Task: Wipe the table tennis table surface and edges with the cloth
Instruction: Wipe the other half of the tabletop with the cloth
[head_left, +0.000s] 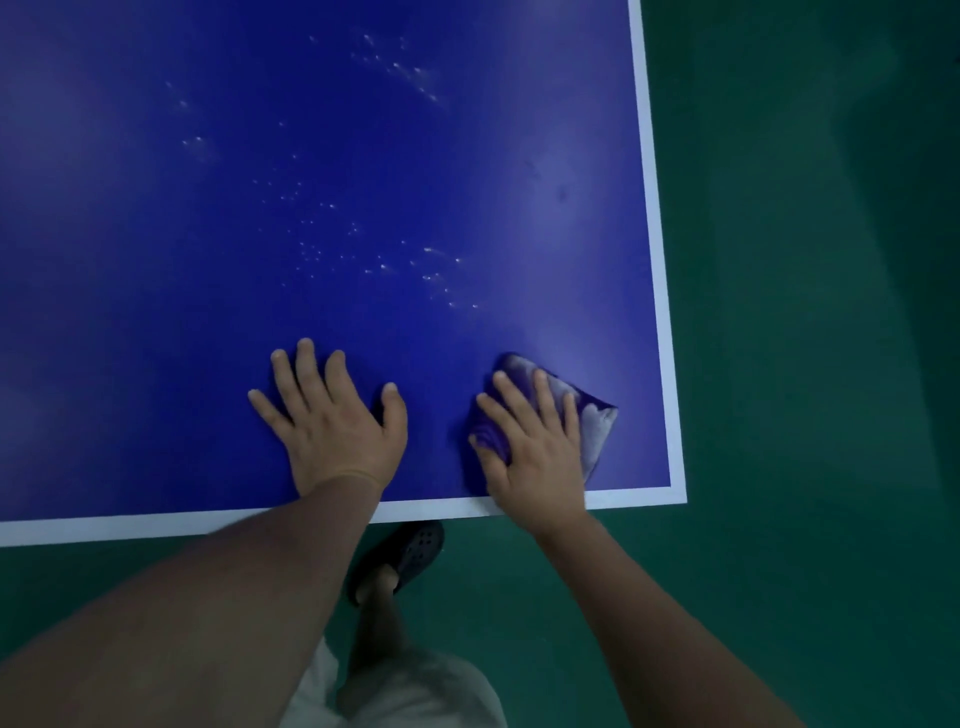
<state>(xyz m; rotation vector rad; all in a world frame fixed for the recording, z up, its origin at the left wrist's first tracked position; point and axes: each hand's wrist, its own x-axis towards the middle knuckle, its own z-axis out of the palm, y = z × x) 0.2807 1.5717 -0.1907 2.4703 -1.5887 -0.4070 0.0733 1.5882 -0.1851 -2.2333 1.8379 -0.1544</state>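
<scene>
Right hand (537, 441) spread flat on the cloth (597, 421) at the corner, left hand (337, 415) splayed bracing; next — likely sweep toward 11 o'clock droplets (384, 267).

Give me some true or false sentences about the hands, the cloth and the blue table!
1. The right hand presses the cloth flat on the table tennis table. True.
2. The left hand holds a second cloth. False: it lies flat on the bare surface.
3. The cloth sits near the table's right corner. True.
4. The table is spotless. False: pale specks dot it beyond the hands.
5. The floor is red. False: it is green.
</scene>
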